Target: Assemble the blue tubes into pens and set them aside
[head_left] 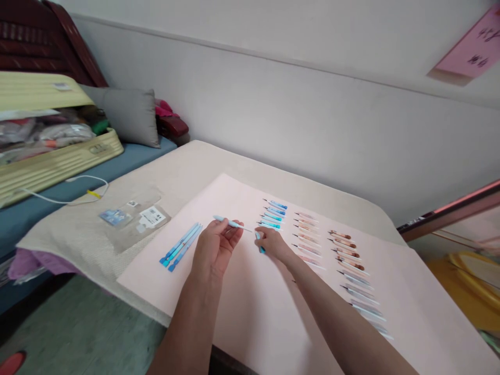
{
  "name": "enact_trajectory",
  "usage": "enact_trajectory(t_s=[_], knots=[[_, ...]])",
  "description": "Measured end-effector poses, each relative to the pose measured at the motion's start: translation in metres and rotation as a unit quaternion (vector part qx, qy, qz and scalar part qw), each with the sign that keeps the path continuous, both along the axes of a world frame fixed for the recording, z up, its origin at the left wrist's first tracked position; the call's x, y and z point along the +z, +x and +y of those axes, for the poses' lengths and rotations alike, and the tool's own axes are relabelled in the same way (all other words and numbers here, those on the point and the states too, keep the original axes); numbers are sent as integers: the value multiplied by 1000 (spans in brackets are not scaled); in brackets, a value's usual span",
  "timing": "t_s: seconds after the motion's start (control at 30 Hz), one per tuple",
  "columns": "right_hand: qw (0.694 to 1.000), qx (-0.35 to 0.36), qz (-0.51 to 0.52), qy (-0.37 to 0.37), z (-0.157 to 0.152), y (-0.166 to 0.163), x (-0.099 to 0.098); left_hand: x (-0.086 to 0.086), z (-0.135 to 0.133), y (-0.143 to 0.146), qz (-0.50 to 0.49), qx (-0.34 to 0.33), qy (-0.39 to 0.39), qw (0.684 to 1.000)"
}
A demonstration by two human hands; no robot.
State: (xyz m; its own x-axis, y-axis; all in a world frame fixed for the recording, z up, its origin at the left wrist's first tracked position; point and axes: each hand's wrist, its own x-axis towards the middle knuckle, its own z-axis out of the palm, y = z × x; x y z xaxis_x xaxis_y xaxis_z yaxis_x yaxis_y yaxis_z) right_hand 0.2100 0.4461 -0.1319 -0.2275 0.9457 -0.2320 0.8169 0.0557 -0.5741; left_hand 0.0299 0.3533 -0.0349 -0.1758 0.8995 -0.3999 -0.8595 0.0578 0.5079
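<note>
In my left hand (219,245) I pinch a slim light-blue pen (222,219), nearly level over the pink sheet. A thin pale shaft sticks out of it towards my right hand (272,242). My right fingers are closed on a short blue pen piece (260,244), tilted and partly covered by them; whether it is a cap or a barrel I cannot tell. Pen and piece are slightly apart. Left of my hands lie several blue pens (180,247) side by side. Beyond my right hand is a column of blue pens with dark tips (274,212).
Further right lie columns of pinkish pens (307,226), brown pens (346,245) and greyish pens (361,294). Clear plastic packaging (135,221) rests on the cream cloth at left. A white cable (66,200), a yellow case (58,166) and a grey pillow (125,114) are beyond it.
</note>
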Motion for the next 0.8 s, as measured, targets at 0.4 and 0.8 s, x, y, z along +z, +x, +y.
enact_trajectory(t_s=[0.4, 0.8], knots=[[1000, -11, 21, -5, -5, 2, 0, 0, 0, 0, -9, -2, 4, 1000], [998, -47, 36, -3, -3, -8, -8, -1, 0, -1, -6, -2, 6, 1000]])
